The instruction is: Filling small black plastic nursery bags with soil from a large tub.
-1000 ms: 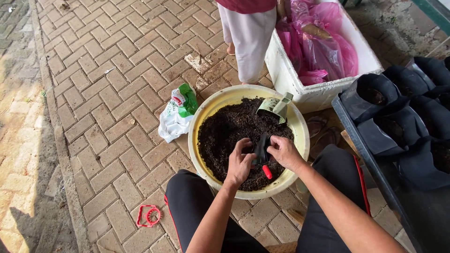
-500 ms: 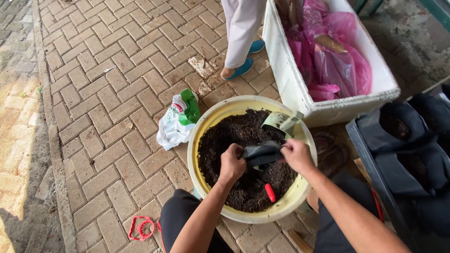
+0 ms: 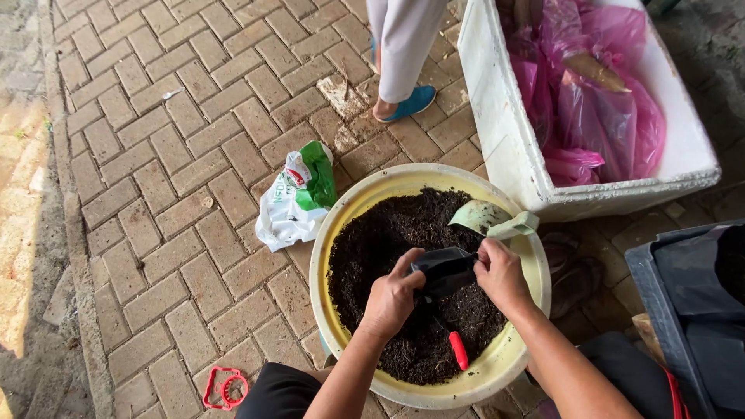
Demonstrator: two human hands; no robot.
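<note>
L hand (image 3: 392, 299) + R hand (image 3: 500, 273): both clamped on black grow bag (image 3: 444, 270), one per side, held just over dark soil (image 3: 388, 240) | yellow basin (image 3: 341, 225) on brick paving | pale green scoop (image 3: 485, 217) at far rim | red-handled tool (image 3: 459, 351) stuck in soil near bag | white-green plastic bag (image 3: 291, 206) just left of basin

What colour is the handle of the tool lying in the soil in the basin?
Red. The tool handle pokes out of the dark soil near the yellow basin's front rim, clearest in the head view.
</note>
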